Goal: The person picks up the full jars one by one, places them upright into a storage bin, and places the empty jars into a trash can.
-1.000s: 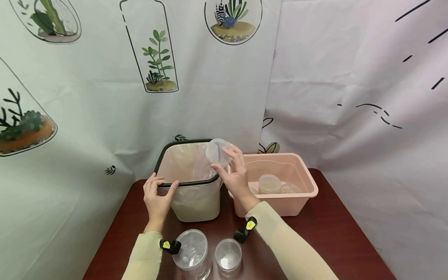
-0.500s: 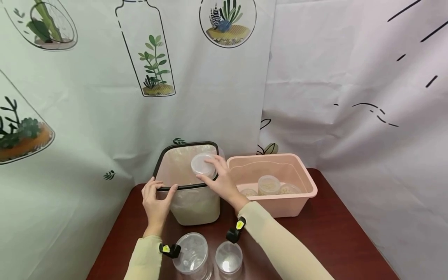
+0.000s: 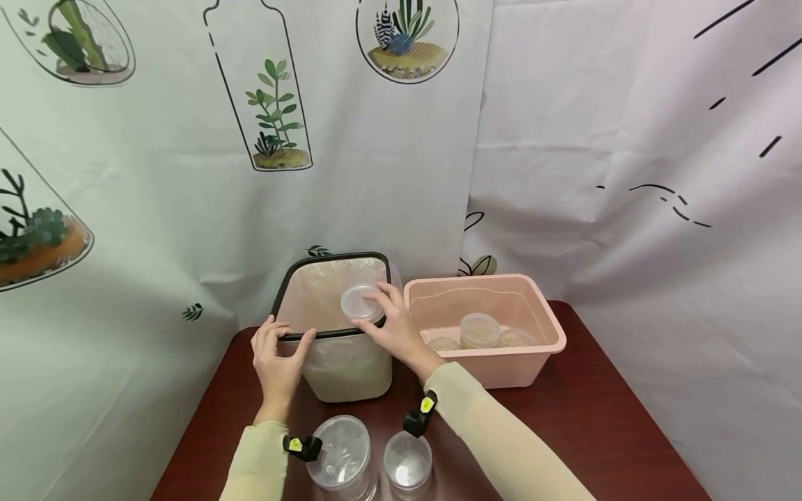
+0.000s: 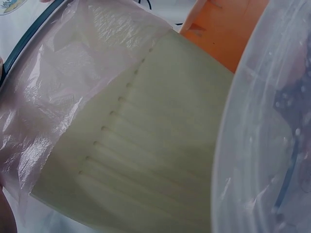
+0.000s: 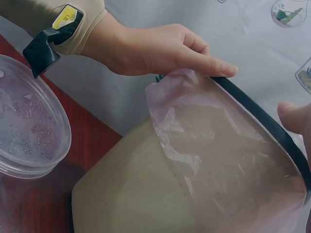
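**Steady on one side, careful on the other**

The left hand (image 3: 277,362) grips the front-left corner of the bin (image 3: 351,372), its thumb pressed along the front rim. That is a good brace; keeping it firm should stop both the bin and the thin liner (image 5: 228,141) folded over its edge from shifting. Just in front, a large clear jar (image 3: 340,452) stands close enough that a dropped elbow could knock it.

At the bin's front-right corner, the clear round container (image 3: 356,304) is over the opening; I cannot tell whether it touches the rim. The right hand (image 3: 401,334) pinches it by the edge, thumb below and fingers above. A centred position would probably be safer, as the liner could snag near the corner.

Below, a small clear jar (image 3: 407,459) stands near the right forearm. Farthest right, the pink tub (image 3: 489,369) holds round tubs (image 3: 480,328), well out of the way.
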Action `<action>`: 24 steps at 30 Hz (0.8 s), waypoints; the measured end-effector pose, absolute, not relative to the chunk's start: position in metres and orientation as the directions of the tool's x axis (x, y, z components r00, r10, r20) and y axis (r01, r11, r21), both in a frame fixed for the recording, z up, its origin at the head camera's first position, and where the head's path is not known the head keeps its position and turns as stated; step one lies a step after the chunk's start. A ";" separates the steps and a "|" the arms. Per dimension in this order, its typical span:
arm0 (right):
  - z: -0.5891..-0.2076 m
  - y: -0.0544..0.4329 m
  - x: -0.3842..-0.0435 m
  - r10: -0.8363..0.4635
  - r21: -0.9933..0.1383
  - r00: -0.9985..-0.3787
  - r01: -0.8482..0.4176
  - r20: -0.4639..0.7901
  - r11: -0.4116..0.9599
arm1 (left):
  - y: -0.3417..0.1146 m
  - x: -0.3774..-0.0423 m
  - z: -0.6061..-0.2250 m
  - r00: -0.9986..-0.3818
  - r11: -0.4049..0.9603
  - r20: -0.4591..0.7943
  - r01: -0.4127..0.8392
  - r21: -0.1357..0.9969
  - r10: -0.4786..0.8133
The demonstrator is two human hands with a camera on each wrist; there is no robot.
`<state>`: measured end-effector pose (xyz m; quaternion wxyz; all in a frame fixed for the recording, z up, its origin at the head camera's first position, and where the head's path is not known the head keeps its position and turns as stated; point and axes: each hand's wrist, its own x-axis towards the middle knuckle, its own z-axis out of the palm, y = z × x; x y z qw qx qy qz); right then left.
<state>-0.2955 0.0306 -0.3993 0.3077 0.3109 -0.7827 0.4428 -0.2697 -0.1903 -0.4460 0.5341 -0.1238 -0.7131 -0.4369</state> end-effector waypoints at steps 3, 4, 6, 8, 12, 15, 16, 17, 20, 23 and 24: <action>-0.400 0.030 -0.296 -0.231 -0.500 -0.616 -0.764 0.753 0.407 | -0.191 -0.269 -0.447 -0.401 0.594 0.868 0.635 0.493 -0.291; -0.400 0.030 -0.296 -0.234 -0.500 -0.614 -0.767 0.754 0.402 | -0.191 -0.269 -0.447 -0.403 0.597 0.868 0.632 0.494 -0.291; -0.400 0.030 -0.297 -0.235 -0.499 -0.610 -0.772 0.757 0.395 | -0.192 -0.269 -0.447 -0.405 0.599 0.867 0.630 0.494 -0.289; -0.400 0.030 -0.298 -0.229 -0.495 -0.603 -0.776 0.764 0.392 | -0.193 -0.270 -0.448 -0.407 0.600 0.866 0.628 0.496 -0.289; -0.401 0.031 -0.296 -0.217 -0.474 -0.579 -0.789 0.786 0.391 | -0.194 -0.269 -0.449 -0.402 0.604 0.868 0.626 0.493 -0.291; -0.400 0.032 -0.293 -0.213 -0.469 -0.568 -0.798 0.795 0.379 | -0.195 -0.269 -0.448 -0.396 0.604 0.870 0.629 0.490 -0.293; -0.400 0.033 -0.293 -0.213 -0.474 -0.569 -0.800 0.794 0.369 | -0.196 -0.269 -0.448 -0.396 0.603 0.871 0.631 0.489 -0.292; -0.399 0.033 -0.292 -0.212 -0.479 -0.569 -0.802 0.794 0.357 | -0.196 -0.270 -0.448 -0.397 0.602 0.870 0.631 0.489 -0.291; -0.399 0.034 -0.288 -0.205 -0.497 -0.572 -0.806 0.794 0.323 | -0.196 -0.270 -0.448 -0.408 0.606 0.868 0.625 0.491 -0.283; -0.401 0.037 -0.285 -0.199 -0.490 -0.559 -0.815 0.805 0.310 | -0.196 -0.271 -0.448 -0.419 0.609 0.864 0.619 0.496 -0.278; -0.402 0.037 -0.283 -0.197 -0.479 -0.548 -0.821 0.813 0.310 | -0.196 -0.270 -0.448 -0.421 0.610 0.864 0.617 0.497 -0.277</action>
